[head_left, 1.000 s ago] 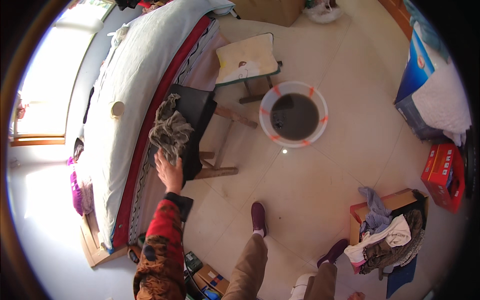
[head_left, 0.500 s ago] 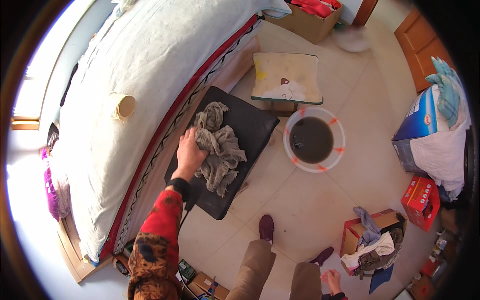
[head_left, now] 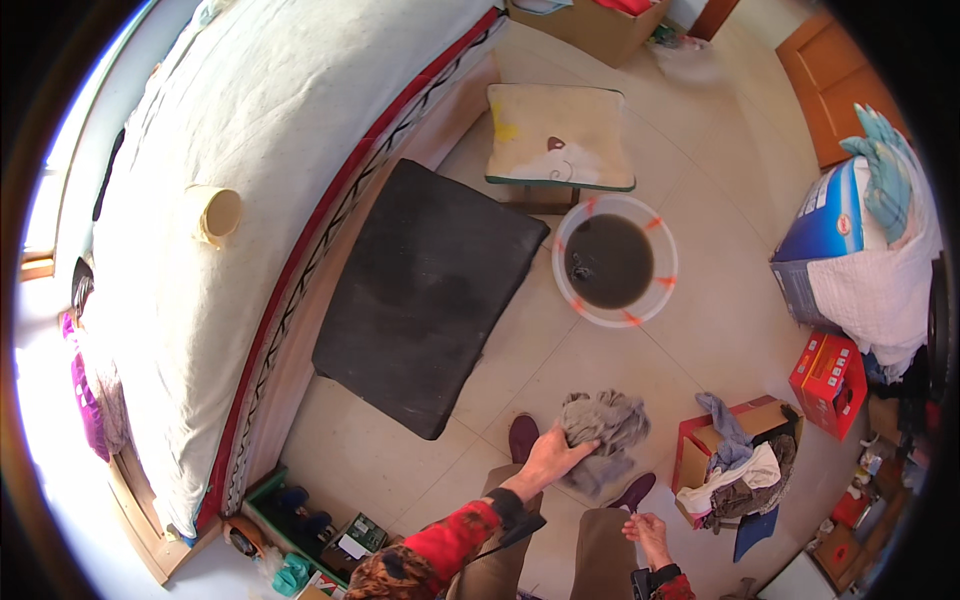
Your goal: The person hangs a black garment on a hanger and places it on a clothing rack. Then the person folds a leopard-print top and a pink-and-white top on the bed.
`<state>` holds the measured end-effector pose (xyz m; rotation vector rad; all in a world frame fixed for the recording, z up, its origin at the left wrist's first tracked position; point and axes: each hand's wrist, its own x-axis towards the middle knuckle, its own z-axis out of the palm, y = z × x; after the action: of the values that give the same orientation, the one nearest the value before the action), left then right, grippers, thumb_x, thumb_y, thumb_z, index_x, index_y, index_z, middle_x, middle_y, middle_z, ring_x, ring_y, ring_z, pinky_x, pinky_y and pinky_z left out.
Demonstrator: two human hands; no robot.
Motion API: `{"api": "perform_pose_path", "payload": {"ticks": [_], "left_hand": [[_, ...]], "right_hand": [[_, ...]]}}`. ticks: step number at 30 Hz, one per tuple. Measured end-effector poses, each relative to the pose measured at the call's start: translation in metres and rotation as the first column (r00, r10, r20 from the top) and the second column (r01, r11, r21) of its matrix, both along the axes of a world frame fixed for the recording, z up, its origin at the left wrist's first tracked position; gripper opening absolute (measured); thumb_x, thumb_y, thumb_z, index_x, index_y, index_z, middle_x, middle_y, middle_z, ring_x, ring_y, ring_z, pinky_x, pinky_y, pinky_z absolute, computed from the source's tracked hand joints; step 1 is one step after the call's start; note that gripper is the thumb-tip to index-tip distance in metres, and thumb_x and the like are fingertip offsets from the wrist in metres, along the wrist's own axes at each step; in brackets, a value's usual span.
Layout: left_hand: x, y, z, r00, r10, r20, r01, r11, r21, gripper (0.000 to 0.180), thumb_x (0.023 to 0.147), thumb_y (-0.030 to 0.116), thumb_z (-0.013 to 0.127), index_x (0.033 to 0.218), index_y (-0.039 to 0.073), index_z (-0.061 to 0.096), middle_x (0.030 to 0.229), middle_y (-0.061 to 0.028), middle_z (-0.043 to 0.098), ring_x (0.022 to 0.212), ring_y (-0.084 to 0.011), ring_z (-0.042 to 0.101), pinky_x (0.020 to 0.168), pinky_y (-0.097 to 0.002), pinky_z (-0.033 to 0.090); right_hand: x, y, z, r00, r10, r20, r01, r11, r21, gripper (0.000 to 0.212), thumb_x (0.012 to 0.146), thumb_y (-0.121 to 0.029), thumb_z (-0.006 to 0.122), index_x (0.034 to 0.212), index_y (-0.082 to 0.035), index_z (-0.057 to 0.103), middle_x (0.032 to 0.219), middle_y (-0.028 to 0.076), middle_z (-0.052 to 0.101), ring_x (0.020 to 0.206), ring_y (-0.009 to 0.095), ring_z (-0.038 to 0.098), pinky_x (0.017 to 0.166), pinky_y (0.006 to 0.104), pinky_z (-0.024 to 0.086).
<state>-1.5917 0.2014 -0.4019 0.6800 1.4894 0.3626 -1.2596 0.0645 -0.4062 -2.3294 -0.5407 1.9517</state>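
Note:
A crumpled grey cloth (head_left: 610, 420) hangs from my left hand (head_left: 560, 455), whose fingers are closed on its left side. It is in the air in front of my knees, above the tiled floor. My right hand (head_left: 650, 538) is by my right thigh, with fingers loosely curled, slightly apart and nothing visible in them. Ahead of my left hand lies a flat black padded board (head_left: 430, 300) with dusty, damp-looking marks. A white bucket with orange marks (head_left: 663, 245) holds dark, murky water to its right.
A cream cushioned stool (head_left: 560, 125) stands behind the bucket. Along the left runs a bed (head_left: 270, 150) with a paper roll (head_left: 220, 212) on it. On the right are a carton (head_left: 690, 455) of clothes, a red box (head_left: 828, 380) and a blue package (head_left: 825, 220). A green crate (head_left: 265, 500) sits lower left.
My left hand has lifted the grey cloth off the black board and carried it right and toward me. My right hand has risen a little from the lower edge.

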Motion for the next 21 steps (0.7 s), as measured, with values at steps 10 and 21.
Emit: {"api": "perform_pose_path", "payload": {"ticks": [10, 21], "left_hand": [[0.015, -0.016, -0.044, 0.996, -0.012, -0.084, 0.025, 0.989, 0.146, 0.040, 0.089, 0.028, 0.064, 0.120, 0.002, 0.056, 0.101, -0.0145, 0.068, 0.090, -0.0212, 0.067, 0.078, -0.0322, 0.053], [0.028, -0.008, -0.015, 0.809, 0.319, -0.494, -0.114, 0.909, 0.400, 0.033, 0.091, 0.021, 0.062, 0.115, 0.000, 0.056, 0.111, -0.0147, 0.062, 0.106, -0.0257, 0.059, 0.090, -0.0377, 0.047]], "right_hand": [[0.090, -0.068, -0.015, 0.962, -0.241, 0.128, 0.235, 0.970, 0.059, 0.022, 0.093, -0.023, 0.059, 0.097, -0.001, 0.059, 0.084, 0.009, 0.067, 0.071, 0.016, 0.067, 0.062, 0.0267, 0.054], [0.267, -0.208, -0.043, 0.836, -0.472, 0.281, 0.494, 0.869, -0.012, 0.017, 0.088, -0.024, 0.059, 0.089, -0.007, 0.056, 0.073, 0.007, 0.063, 0.062, 0.019, 0.066, 0.050, 0.0292, 0.054]]}}
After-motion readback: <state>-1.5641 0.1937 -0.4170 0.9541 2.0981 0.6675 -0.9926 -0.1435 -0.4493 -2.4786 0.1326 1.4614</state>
